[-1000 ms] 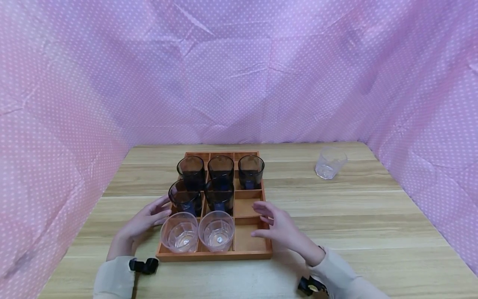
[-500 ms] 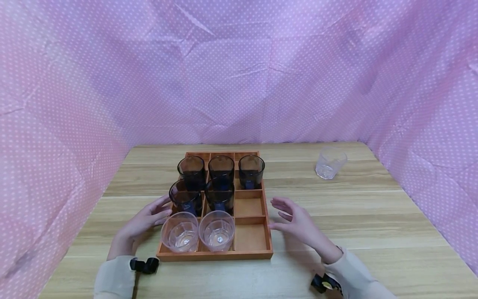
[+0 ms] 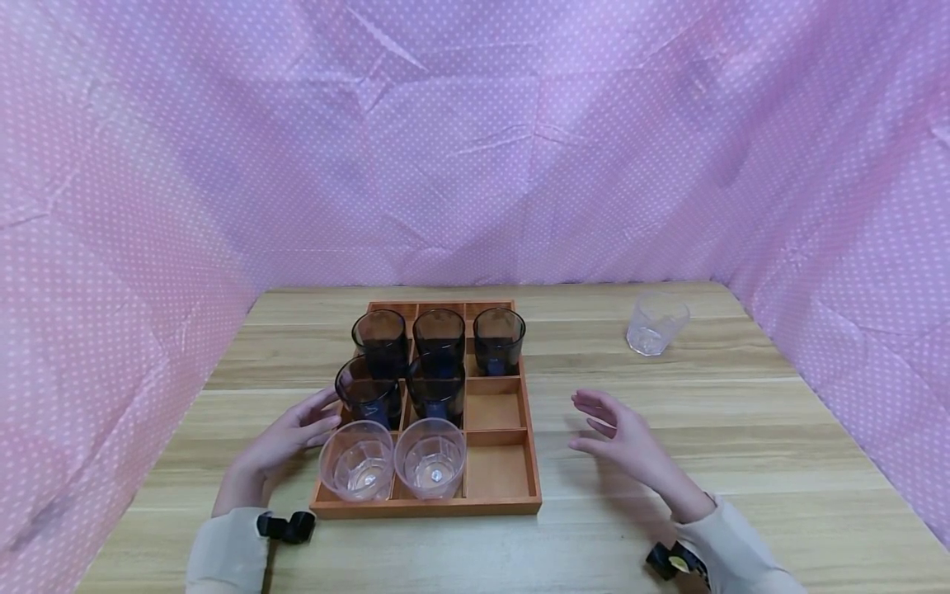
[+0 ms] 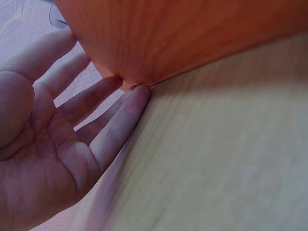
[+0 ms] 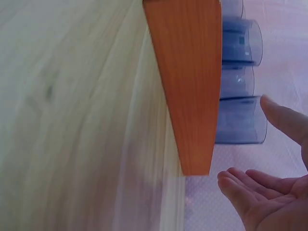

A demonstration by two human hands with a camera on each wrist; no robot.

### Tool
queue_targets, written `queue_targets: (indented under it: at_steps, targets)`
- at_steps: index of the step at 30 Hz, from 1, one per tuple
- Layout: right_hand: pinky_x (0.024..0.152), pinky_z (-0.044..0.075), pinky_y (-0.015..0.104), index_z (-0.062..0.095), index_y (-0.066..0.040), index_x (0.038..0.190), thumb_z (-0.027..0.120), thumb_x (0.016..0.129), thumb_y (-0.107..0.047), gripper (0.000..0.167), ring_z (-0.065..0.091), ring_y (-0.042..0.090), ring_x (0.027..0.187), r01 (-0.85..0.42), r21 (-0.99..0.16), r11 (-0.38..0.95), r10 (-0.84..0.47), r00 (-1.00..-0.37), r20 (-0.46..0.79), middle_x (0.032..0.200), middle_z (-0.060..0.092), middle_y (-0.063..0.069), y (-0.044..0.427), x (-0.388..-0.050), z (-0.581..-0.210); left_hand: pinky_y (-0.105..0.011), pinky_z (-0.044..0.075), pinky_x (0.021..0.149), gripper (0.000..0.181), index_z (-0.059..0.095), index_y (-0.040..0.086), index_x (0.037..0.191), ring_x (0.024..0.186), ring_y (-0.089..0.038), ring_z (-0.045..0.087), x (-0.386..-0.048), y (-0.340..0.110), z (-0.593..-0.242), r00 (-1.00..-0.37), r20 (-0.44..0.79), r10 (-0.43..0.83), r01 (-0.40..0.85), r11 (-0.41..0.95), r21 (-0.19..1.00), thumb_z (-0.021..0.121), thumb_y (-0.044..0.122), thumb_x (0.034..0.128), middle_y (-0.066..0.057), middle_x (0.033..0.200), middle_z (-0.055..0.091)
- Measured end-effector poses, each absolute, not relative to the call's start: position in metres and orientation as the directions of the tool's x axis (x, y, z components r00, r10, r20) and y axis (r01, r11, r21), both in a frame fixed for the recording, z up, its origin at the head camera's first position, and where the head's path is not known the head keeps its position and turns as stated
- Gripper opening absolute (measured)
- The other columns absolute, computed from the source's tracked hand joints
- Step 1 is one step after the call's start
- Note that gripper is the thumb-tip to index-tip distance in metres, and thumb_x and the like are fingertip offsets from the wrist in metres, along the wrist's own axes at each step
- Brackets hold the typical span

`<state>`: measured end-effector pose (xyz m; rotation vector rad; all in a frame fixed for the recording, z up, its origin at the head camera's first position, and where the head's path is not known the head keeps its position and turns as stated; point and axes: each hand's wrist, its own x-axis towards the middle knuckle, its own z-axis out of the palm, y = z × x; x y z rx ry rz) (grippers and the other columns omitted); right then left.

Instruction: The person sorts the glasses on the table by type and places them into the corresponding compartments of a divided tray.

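Note:
A wooden divided tray lies on the table, holding several dark tinted glasses in its middle rows. Two clear glasses stand in the front row's left and middle compartments. My left hand is at the tray's left side; in the left wrist view its outstretched fingertips touch the tray's wall. To the right of the tray, my right hand hovers over the table with fingers loosely curved, holding nothing. A third clear glass stands apart at the back right.
Bare compartments show at the tray's right front and along its back row. The wooden table stretches to the right, up to a pink dotted cloth hung behind and at both sides.
My right hand has moved away to the right, from above the tray's right compartments to over the table. My left hand, the tray and the glasses stay where they were.

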<state>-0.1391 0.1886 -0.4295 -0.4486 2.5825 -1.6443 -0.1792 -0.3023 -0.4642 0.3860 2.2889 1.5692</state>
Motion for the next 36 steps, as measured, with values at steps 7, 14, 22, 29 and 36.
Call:
queue_targets:
  at_steps: [7, 14, 22, 29, 36]
  targets:
    - [0.100, 0.046, 0.043, 0.043, 0.014, 0.134, 0.077, 0.079, -0.005, 0.068, 0.050, 0.046, 0.125, -0.219, -0.884, 0.414, -0.264, -0.958, 0.114, 0.135, 0.051, 0.034, 0.201, -0.139, -0.435, -0.017, 0.047, 0.091, 0.068, 0.013, -0.004, 0.153, 0.138, -0.049, 0.023, -0.179, -0.303, -0.465, -0.904, -0.129, 0.407, 0.019, 0.341, 0.940, 0.050, 0.020, 0.1017, -0.037, 0.154, 0.015]
    - [0.099, 0.046, 0.044, 0.043, 0.014, 0.134, 0.077, 0.080, -0.005, 0.067, 0.050, 0.047, 0.124, -0.227, -0.875, 0.429, -0.250, -0.960, 0.126, 0.134, 0.052, 0.034, 0.212, -0.136, -0.435, -0.017, 0.048, 0.091, 0.068, 0.013, -0.004, 0.153, 0.139, -0.049, 0.022, -0.181, -0.303, -0.465, -0.905, -0.137, 0.403, 0.007, 0.335, 0.942, 0.049, 0.021, 0.1017, -0.037, 0.154, 0.014]
    - [0.097, 0.050, 0.037, 0.043, 0.015, 0.133, 0.076, 0.081, -0.004, 0.065, 0.057, 0.001, 0.116, -0.220, -0.863, 0.454, -0.224, -0.966, 0.129, 0.133, 0.051, 0.035, 0.232, -0.134, -0.436, -0.015, 0.047, 0.091, 0.068, 0.013, -0.003, 0.153, 0.124, 0.001, 0.047, -0.179, -0.302, -0.465, -0.904, -0.119, 0.410, 0.003, 0.285, 0.959, 0.051, 0.019, 0.1011, -0.036, 0.155, 0.012]
    - [0.088, 0.045, 0.006, 0.042, 0.019, 0.132, 0.073, 0.082, 0.000, 0.062, 0.045, -0.021, 0.106, -0.245, -0.858, 0.452, -0.170, -0.968, 0.187, 0.131, 0.049, 0.040, 0.250, -0.137, -0.431, -0.017, 0.047, 0.091, 0.068, 0.014, -0.002, 0.154, 0.136, -0.031, 0.036, -0.179, -0.302, -0.464, -0.904, -0.126, 0.408, 0.012, 0.319, 0.948, 0.051, 0.020, 0.1012, -0.036, 0.155, 0.014]
    - [0.086, 0.044, 0.003, 0.041, 0.017, 0.133, 0.072, 0.084, -0.001, 0.061, 0.044, -0.024, 0.104, -0.220, -0.841, 0.495, -0.106, -0.975, 0.193, 0.132, 0.048, 0.040, 0.267, -0.148, -0.425, -0.017, 0.047, 0.091, 0.067, 0.013, -0.003, 0.153, 0.137, -0.048, 0.022, -0.179, -0.302, -0.463, -0.900, -0.134, 0.414, 0.007, 0.323, 0.946, 0.049, 0.020, 0.1017, -0.036, 0.155, 0.013]
